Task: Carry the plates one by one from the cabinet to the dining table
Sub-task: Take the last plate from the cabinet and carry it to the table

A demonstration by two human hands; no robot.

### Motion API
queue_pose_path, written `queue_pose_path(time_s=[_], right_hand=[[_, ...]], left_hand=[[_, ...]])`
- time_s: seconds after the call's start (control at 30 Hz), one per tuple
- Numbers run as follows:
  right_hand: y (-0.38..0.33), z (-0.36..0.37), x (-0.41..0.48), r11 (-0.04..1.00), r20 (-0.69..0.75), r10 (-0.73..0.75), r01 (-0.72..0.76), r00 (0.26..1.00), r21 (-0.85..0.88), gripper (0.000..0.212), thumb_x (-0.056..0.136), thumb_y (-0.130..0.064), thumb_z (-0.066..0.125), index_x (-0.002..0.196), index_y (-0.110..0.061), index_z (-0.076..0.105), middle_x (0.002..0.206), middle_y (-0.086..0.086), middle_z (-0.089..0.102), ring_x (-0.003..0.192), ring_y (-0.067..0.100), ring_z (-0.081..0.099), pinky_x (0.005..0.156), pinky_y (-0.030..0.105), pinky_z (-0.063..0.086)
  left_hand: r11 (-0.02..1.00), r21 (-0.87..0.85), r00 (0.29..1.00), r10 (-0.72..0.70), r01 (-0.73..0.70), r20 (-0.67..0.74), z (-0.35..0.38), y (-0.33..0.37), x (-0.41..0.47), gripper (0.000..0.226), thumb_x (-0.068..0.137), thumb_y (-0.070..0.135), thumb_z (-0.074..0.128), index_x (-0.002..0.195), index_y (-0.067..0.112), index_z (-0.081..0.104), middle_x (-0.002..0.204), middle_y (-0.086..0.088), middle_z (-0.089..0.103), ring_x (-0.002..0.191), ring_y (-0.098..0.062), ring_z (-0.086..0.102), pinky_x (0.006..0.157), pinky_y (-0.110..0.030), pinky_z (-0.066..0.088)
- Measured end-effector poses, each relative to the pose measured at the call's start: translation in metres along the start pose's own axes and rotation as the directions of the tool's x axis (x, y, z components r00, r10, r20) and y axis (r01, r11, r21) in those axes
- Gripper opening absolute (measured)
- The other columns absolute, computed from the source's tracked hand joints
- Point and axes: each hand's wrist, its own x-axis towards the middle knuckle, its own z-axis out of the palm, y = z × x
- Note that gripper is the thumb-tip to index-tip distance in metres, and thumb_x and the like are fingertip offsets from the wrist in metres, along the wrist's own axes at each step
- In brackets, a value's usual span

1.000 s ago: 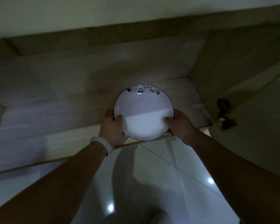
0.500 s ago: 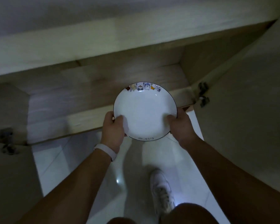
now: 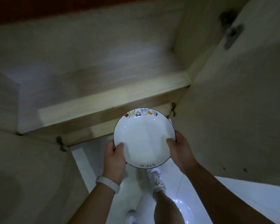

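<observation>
A white plate [image 3: 144,136] with a thin dark rim and small coloured pictures along its far edge is held level in front of the open wooden cabinet [image 3: 103,107]. My left hand [image 3: 114,157] grips its left rim, thumb on top. My right hand [image 3: 180,151] grips the right rim the same way. The plate hangs over the white floor, just outside the cabinet's front edge. No other plate shows on the shelf.
Two cabinet doors stand open, one at the left [image 3: 23,167] and one at the right [image 3: 241,110], with metal hinges. Glossy white floor tiles [image 3: 233,199] lie below. My white shoes and a bare leg [image 3: 162,199] are under the plate.
The plate has come out of the cabinet towards me and now hangs clear of the shelf edge. My view has risen and drawn back; both hands keep their grip.
</observation>
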Motion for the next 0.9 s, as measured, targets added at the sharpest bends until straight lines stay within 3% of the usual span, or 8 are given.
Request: queue_pose_path(time_s=[0.13, 0.27, 0.37, 0.5, 0.63, 0.73, 0.9], right_hand=[[-0.063, -0.036, -0.083, 0.999, -0.006, -0.046, 0.046, 0.999, 0.025, 0.026, 0.079, -0.020, 0.045, 0.096, -0.013, 0.063, 0.092, 0.013, 0.068, 0.084, 0.023, 0.064, 0.072, 0.039, 0.052], [-0.111, -0.065, -0.151, 0.994, -0.069, -0.081, 0.086, 0.994, 0.074, 0.028, 0.089, -0.005, 0.047, 0.105, -0.016, 0.066, 0.097, 0.003, 0.072, 0.091, 0.022, 0.066, 0.075, 0.036, 0.052], [-0.146, -0.086, -0.209, 0.992, -0.110, -0.047, 0.059, 0.993, 0.111, 0.035, 0.088, -0.005, 0.045, 0.099, -0.028, 0.069, 0.083, -0.011, 0.073, 0.080, 0.016, 0.065, 0.067, 0.030, 0.051], [-0.176, -0.118, -0.269, 0.983, -0.190, -0.073, 0.103, 0.979, 0.150, 0.035, 0.087, -0.007, 0.045, 0.096, -0.029, 0.070, 0.085, -0.014, 0.073, 0.086, 0.014, 0.067, 0.076, 0.035, 0.056], [-0.191, -0.155, -0.313, 0.962, -0.313, -0.118, 0.187, 0.943, 0.200, 0.025, 0.090, -0.008, 0.045, 0.087, -0.017, 0.068, 0.076, -0.007, 0.068, 0.070, 0.012, 0.059, 0.063, 0.031, 0.050], [-0.186, -0.184, -0.340, 0.939, -0.377, -0.109, 0.220, 0.920, 0.265, 0.029, 0.092, -0.009, 0.043, 0.090, -0.020, 0.069, 0.082, -0.005, 0.070, 0.070, 0.011, 0.060, 0.059, 0.028, 0.048], [-0.157, -0.247, -0.387, 0.908, -0.497, -0.067, 0.259, 0.865, 0.329, 0.024, 0.085, -0.003, 0.044, 0.085, -0.015, 0.063, 0.067, -0.010, 0.060, 0.062, 0.013, 0.052, 0.050, 0.025, 0.041]], left_hand=[[0.998, 0.038, 0.996, 0.037, -0.040, 0.075, -0.022, 0.070, -0.070, 0.023, 0.094, 0.008, 0.051, 0.100, 0.023, 0.067, 0.095, 0.005, 0.073, 0.093, -0.022, 0.064, 0.083, -0.046, 0.052], [0.998, 0.041, 0.992, 0.047, -0.052, 0.116, -0.038, 0.123, -0.130, 0.021, 0.092, 0.012, 0.054, 0.094, 0.028, 0.068, 0.093, 0.006, 0.073, 0.090, -0.022, 0.064, 0.080, -0.049, 0.053], [0.993, 0.039, 0.979, 0.100, -0.108, 0.177, -0.052, 0.166, -0.179, 0.022, 0.090, 0.010, 0.052, 0.089, 0.026, 0.067, 0.082, 0.009, 0.070, 0.081, -0.019, 0.060, 0.071, -0.039, 0.049], [0.968, 0.046, 0.936, 0.226, -0.247, 0.270, -0.055, 0.213, -0.229, 0.014, 0.091, 0.007, 0.051, 0.089, 0.015, 0.063, 0.074, 0.014, 0.067, 0.070, -0.007, 0.057, 0.061, -0.023, 0.047], [0.938, 0.037, 0.883, 0.309, -0.343, 0.353, -0.042, 0.241, -0.272, 0.015, 0.090, 0.010, 0.053, 0.086, 0.020, 0.063, 0.079, 0.011, 0.069, 0.074, -0.010, 0.061, 0.065, -0.028, 0.047], [0.940, 0.067, 0.857, 0.273, -0.334, 0.437, -0.023, 0.251, -0.303, 0.018, 0.085, 0.016, 0.052, 0.084, 0.030, 0.064, 0.078, 0.014, 0.069, 0.074, -0.016, 0.061, 0.062, -0.031, 0.046], [0.932, 0.067, 0.788, 0.260, -0.356, 0.558, 0.019, 0.250, -0.370, 0.025, 0.088, 0.008, 0.050, 0.087, 0.029, 0.064, 0.078, 0.016, 0.070, 0.076, -0.016, 0.063, 0.063, -0.032, 0.050]])
